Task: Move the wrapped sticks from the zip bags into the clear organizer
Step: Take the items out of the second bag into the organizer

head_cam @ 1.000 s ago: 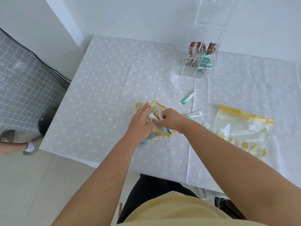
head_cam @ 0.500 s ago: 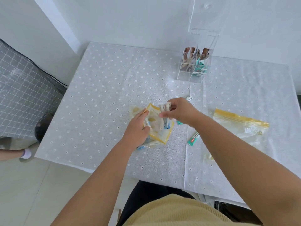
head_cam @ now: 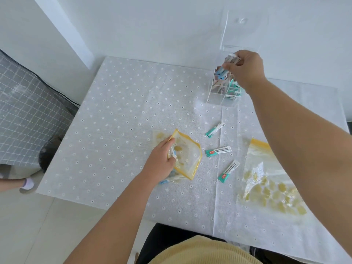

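Note:
My right hand [head_cam: 245,68] pinches a few blue-tipped wrapped sticks [head_cam: 226,66] over the clear organizer [head_cam: 219,96] at the table's far side; their lower ends dip into a back compartment. The organizer holds brown and teal sticks, and its lid stands open. My left hand [head_cam: 162,161] grips the mouth of a yellow-edged zip bag [head_cam: 188,157] in the middle of the table, with a stick or two still visible under it. Three teal wrapped sticks [head_cam: 219,150] lie loose on the cloth to the right of that bag.
A second yellow-topped zip bag [head_cam: 266,180] lies flat at the right, partly under my forearm. The table wears a white flower-dotted cloth [head_cam: 114,121]. A grey checked cushion [head_cam: 28,115] and another person's foot [head_cam: 26,183] are at the left, beyond the table's edge.
My right hand has lifted the sticks out of the middle bag and carried them up and to the right, over the organizer. The left hand has stayed on the bag.

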A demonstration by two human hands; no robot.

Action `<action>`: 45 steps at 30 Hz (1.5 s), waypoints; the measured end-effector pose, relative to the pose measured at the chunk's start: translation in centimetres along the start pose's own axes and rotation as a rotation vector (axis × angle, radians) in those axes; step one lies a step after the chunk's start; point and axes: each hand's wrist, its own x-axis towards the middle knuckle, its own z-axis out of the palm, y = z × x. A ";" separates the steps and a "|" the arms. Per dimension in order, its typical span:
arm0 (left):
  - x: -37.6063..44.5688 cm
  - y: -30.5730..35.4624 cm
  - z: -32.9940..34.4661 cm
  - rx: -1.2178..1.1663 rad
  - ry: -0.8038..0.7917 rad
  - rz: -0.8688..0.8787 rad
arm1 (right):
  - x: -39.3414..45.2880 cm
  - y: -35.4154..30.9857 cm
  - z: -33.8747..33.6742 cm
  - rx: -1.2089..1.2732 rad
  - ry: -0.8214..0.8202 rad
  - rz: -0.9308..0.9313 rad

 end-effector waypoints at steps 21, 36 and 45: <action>0.3 0.0 0.2 0.016 0.008 -0.017 | -0.5 1.4 0.8 -0.034 -0.055 -0.033; -0.1 -0.1 0.5 -0.102 0.028 -0.026 | -19.0 1.4 10.9 -0.314 -0.667 0.177; -0.7 -1.2 1.4 -0.397 0.184 0.033 | -19.3 1.2 13.3 -0.438 -0.694 0.165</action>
